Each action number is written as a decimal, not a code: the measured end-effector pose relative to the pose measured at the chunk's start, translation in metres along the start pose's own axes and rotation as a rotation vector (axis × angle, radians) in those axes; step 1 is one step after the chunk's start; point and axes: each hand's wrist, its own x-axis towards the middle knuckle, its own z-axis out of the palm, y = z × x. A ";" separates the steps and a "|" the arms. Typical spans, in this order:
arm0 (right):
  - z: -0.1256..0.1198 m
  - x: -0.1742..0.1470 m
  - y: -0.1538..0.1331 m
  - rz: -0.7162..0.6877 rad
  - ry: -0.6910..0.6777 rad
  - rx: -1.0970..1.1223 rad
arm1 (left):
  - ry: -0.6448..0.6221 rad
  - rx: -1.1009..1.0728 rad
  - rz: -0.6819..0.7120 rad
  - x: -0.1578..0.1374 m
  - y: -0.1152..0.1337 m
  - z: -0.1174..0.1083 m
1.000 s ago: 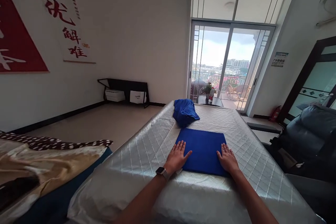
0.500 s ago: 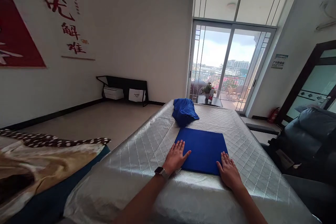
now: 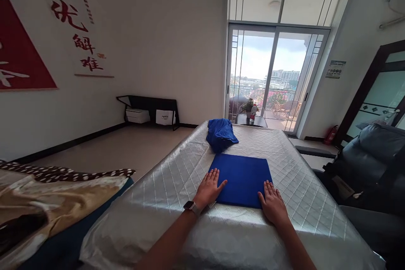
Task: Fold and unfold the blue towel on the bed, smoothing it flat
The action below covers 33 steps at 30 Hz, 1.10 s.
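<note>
A flat blue square of neatly folded cloth [image 3: 243, 179] lies on the silver quilted cover of the table [image 3: 172, 185]. My left hand [image 3: 209, 187] rests flat along its left edge, fingers stretched out and thumb pointing inward; a watch [image 3: 190, 206] is on that wrist. On the opposite side, my right hand [image 3: 272, 202] lies flat across the lower right edge with its fingers extended. Neither hand grips anything. Just beyond the square sits a crumpled blue cloth [image 3: 221, 135], apart from both hands.
At the left is a bed or couch with a tan blanket [image 3: 85, 192]. A dark padded chair [image 3: 373, 164] stands close on the right. Past the table's far end are a small table [image 3: 251, 121] with a bottle [image 3: 252, 113] and sliding glass doors [image 3: 268, 76]. A black rack [image 3: 152, 107] stands against the wall.
The camera view has shifted slightly. Both hands stay flat at the sides of the folded cloth, with no clear movement of the cloth.
</note>
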 end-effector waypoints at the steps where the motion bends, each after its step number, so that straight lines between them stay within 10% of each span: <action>1: 0.000 0.000 0.000 0.004 0.003 0.002 | -0.005 0.003 -0.002 0.000 -0.001 0.000; 6: -0.002 -0.001 -0.002 0.018 0.001 0.045 | 0.032 0.028 -0.013 0.005 0.019 -0.005; 17: -0.001 -0.006 0.004 -0.059 -0.032 -0.055 | 0.004 -0.210 0.474 -0.005 0.184 0.019; 33: 0.000 -0.001 0.001 0.008 -0.015 0.040 | -0.098 -0.021 0.027 -0.041 0.009 -0.016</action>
